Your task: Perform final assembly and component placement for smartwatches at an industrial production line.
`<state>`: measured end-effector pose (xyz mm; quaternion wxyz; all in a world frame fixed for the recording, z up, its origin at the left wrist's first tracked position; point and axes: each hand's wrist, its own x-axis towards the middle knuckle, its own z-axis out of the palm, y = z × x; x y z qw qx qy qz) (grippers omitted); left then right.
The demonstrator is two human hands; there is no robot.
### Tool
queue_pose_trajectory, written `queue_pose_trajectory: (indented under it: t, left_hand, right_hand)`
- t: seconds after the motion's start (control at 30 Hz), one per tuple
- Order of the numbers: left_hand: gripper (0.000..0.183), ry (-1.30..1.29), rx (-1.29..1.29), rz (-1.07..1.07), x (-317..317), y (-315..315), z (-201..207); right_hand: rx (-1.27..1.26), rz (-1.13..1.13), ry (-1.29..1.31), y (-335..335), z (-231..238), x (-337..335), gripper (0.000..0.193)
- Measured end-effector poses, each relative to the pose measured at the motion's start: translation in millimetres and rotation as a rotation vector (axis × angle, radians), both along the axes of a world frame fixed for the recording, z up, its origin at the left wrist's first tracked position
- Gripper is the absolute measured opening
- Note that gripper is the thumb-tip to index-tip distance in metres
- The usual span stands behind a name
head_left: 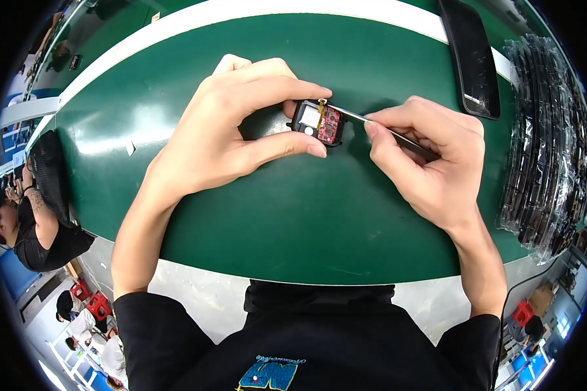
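Observation:
My left hand (238, 124) grips a small black square housing (318, 122) between thumb and fingers, just above the green table (293, 221). Inside the housing sit a red circuit board and a white part. My right hand (430, 156) pinches metal tweezers (372, 124), whose tips touch the top edge of the housing near a small yellow strip.
A long black tray (473, 58) lies at the back right. Stacked clear plastic bags of dark parts (548, 143) line the right edge. A scrap of white paper (130, 148) lies at the left. Other people sit far left and below the table's near edge.

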<state>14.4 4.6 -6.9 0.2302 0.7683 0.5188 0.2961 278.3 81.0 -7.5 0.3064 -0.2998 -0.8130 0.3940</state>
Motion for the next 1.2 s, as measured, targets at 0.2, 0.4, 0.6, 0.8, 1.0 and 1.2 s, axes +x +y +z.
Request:
queue_pose_trajectory:
  t: [0.2,0.4,0.6,0.8,1.0,1.2]
  left_hand:
    - [0.057,0.024,0.034,-0.024,-2.6,2.0,0.9]
    - [0.063,0.068,0.023,-0.003,-0.4,0.3,6.0]
    - [0.059,-0.004,-0.018,0.047,1.5,0.3,4.8]
    - [0.057,0.002,-0.002,0.053,0.7,1.5,2.9]
    - [0.058,-0.017,-0.042,-0.005,-7.1,3.5,4.4]
    - [0.065,-0.049,-0.107,-0.059,-14.8,4.6,6.1]
  right_hand:
    - [0.066,0.0,-0.025,-0.8,0.7,-5.2,0.004]
    - [0.154,0.036,0.013,2.7,-2.3,0.7,0.015]
    - [0.349,0.032,0.038,2.1,-5.5,2.6,0.027]
    - [0.402,0.042,0.043,2.4,-7.4,-1.5,0.028]
    - [0.317,0.052,0.063,0.3,-6.4,-2.4,0.025]
    - [0.035,0.073,0.028,2.3,1.7,2.3,0.018]
